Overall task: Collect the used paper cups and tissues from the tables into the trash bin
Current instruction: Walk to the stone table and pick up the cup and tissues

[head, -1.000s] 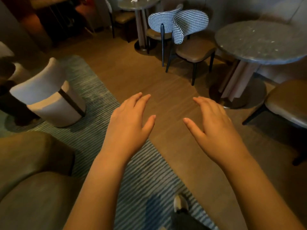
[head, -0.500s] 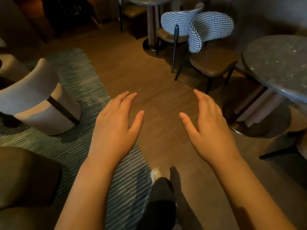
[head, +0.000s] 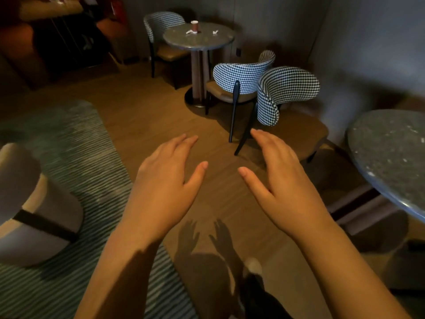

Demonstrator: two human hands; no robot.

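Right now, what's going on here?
A person holds the left hand and right hand out over the wood floor, both open and holding nothing. Nothing is picked up yet. The far round table holds a paper cup, with a left tissue by its base and a right tissue farther off. Checked chairs stand between the person and that table. The near table at right shows no litter on its visible part.
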